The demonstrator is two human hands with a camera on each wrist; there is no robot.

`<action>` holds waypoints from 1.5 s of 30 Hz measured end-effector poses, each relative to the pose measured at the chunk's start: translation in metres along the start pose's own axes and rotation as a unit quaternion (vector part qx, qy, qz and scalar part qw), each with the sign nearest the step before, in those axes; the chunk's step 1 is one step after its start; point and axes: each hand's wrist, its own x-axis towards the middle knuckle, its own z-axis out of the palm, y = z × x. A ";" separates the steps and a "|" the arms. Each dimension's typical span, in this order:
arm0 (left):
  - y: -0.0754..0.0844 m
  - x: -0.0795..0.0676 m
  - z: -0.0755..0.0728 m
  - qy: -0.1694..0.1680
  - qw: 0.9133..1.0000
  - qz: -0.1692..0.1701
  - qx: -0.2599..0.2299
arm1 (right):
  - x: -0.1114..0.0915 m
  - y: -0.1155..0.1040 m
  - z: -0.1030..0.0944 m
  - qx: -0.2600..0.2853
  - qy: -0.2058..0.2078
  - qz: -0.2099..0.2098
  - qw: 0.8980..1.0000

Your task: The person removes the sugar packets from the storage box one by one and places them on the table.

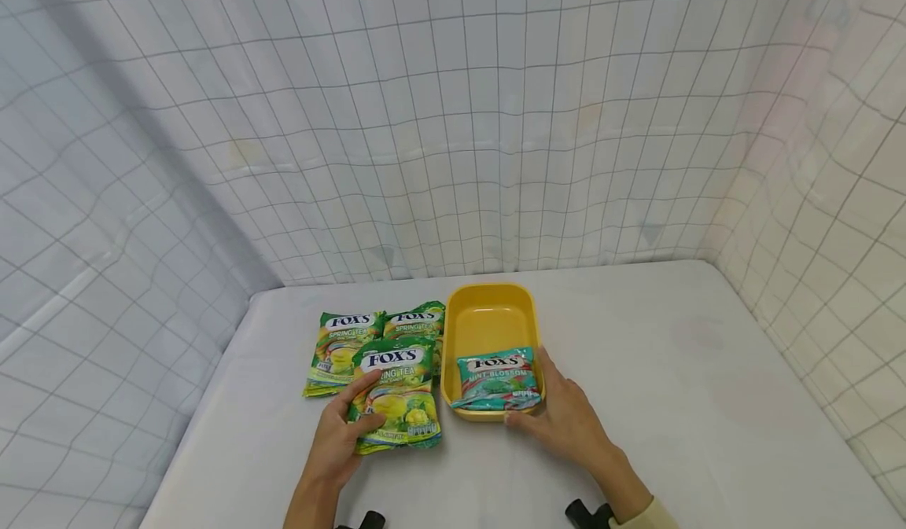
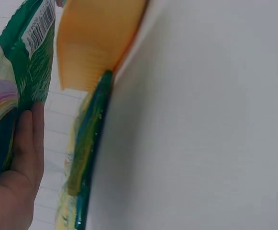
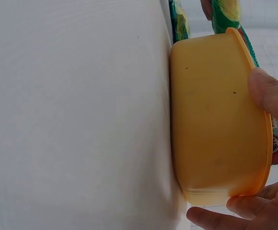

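My left hand (image 1: 338, 433) grips a green Fox's Spring Tea candy bag (image 1: 405, 391) by its left side, thumb on the front. In the left wrist view this candy bag (image 2: 33, 57) is held up off the table. Two more Spring Tea bags (image 1: 340, 350) lie behind it, partly covered by it in the head view. To their right is a yellow plastic tub (image 1: 488, 321) with a teal Fox's Mint Blossom bag (image 1: 497, 383) at its near end. My right hand (image 1: 569, 423) holds the tub's near right corner, thumb at the front rim and fingers along the right side.
A white cloth covers the table (image 1: 679, 372). White sheets with a dark grid (image 1: 488, 120) hang at the back and on both sides. Dark wrist-camera mounts (image 1: 591, 513) show at the bottom edge.
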 end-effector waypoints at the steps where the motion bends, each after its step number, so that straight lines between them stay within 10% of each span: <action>1: -0.003 -0.001 0.000 0.006 1.000 -0.005 0.002 | 0.000 0.000 0.000 0.000 -0.001 0.000 1.000; 24: -0.029 -0.003 -0.002 0.032 0.997 -0.040 0.063 | -0.001 -0.001 -0.001 -0.004 -0.003 0.004 1.000; 34: -0.023 -0.005 0.001 0.083 0.967 -0.028 0.239 | -0.001 -0.001 -0.001 0.004 -0.009 0.011 1.000; 45: -0.014 -0.010 0.006 0.102 0.957 0.001 0.270 | -0.001 -0.001 -0.002 0.003 -0.010 0.003 1.000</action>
